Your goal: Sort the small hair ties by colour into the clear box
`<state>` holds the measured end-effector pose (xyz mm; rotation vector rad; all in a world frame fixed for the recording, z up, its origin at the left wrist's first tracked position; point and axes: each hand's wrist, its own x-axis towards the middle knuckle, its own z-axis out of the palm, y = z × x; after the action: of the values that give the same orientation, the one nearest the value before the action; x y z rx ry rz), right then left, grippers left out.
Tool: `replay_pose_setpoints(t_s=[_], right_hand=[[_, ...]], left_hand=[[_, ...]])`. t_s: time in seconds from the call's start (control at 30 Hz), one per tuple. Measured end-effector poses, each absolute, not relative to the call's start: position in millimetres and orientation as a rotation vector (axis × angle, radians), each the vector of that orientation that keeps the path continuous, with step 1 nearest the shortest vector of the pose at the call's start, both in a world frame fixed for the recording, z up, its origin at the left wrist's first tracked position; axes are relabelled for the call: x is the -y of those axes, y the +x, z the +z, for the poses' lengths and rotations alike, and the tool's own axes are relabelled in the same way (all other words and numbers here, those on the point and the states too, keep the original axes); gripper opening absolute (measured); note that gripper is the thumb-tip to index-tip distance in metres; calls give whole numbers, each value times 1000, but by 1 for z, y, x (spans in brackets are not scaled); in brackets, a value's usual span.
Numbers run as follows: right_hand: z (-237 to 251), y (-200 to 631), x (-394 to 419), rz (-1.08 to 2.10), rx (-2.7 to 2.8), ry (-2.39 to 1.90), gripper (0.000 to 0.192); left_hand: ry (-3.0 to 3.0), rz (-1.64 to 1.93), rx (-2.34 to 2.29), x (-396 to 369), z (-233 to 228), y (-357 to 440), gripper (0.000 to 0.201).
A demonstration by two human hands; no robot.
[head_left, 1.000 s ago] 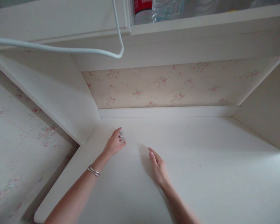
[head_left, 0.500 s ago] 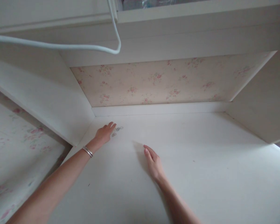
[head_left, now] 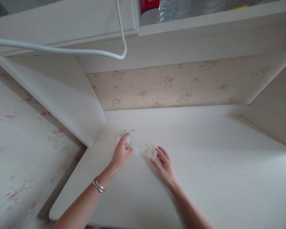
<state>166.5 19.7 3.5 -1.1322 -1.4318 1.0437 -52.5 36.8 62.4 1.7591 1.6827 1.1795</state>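
My left hand (head_left: pixel 121 153), with a silver bracelet on the wrist, pinches a small clear plastic piece (head_left: pixel 129 142) just above the white desk top (head_left: pixel 205 178). Two more tiny clear pieces (head_left: pixel 128 131) lie on the desk just beyond it, near the back left corner. My right hand (head_left: pixel 165 166) is a little to the right, its fingertips closed on another small clear piece (head_left: pixel 153 154). Both pieces are blurred and too small to make out in detail.
The desk sits in a white alcove with a floral back panel (head_left: pixel 176 86) and side walls left and right. A white cable (head_left: pixel 62 50) hangs across the top. A shelf above holds a red-labelled container (head_left: pixel 149 6) and plastic bottles (head_left: pixel 173 8).
My left hand lay flat by the small pieces and has lifted one. My right hand, flat on the desk before, now has a clear piece at its fingertips. The view tilted up.
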Motion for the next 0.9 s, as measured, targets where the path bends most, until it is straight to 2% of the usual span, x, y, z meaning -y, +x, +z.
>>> replay_pose_setpoints(t_s=[0.13, 0.3, 0.5, 0.9], right_hand=[[14, 151, -9, 1041, 1397, -1105, 50], [33, 146, 0, 937, 1504, -1114, 50], [41, 148, 9, 806, 1580, -1136, 49], [41, 146, 22, 862, 1559, -1176, 54]], left_hand=[[1448, 1266, -1398, -4, 55, -10, 64], [1326, 1269, -1205, 19, 54, 20, 56], [1271, 1255, -1107, 28, 52, 24, 58], [1167, 1256, -1022, 46, 52, 21, 61]])
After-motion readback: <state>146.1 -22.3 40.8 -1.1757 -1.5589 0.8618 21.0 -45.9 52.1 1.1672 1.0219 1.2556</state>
